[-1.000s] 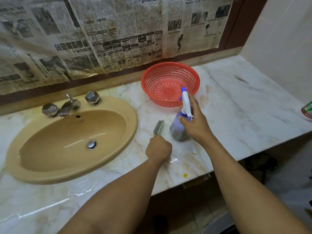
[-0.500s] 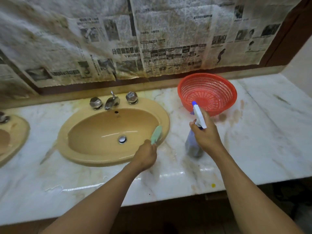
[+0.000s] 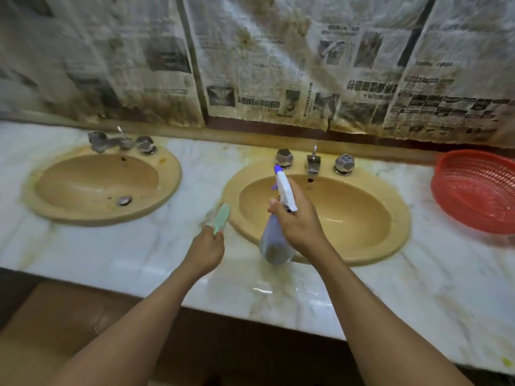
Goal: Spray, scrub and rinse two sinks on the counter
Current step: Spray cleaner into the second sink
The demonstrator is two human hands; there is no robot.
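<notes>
Two tan oval sinks are set in a marble counter: the left sink looks stained, the right sink cleaner. My right hand grips a spray bottle with a white and blue trigger head, held over the front left rim of the right sink, nozzle pointing away. My left hand holds a green scrub brush above the counter between the two sinks.
Each sink has a chrome tap with two knobs, the left tap and the right tap. A red plastic basket sits at the right end. Stained newspaper covers the wall behind. Brown cabinet front lies below the counter edge.
The view has swung left, bringing the second sink fully into sight. Both hands lifted brush and bottle off the counter and carried them left, the bottle coming over the right sink's rim.
</notes>
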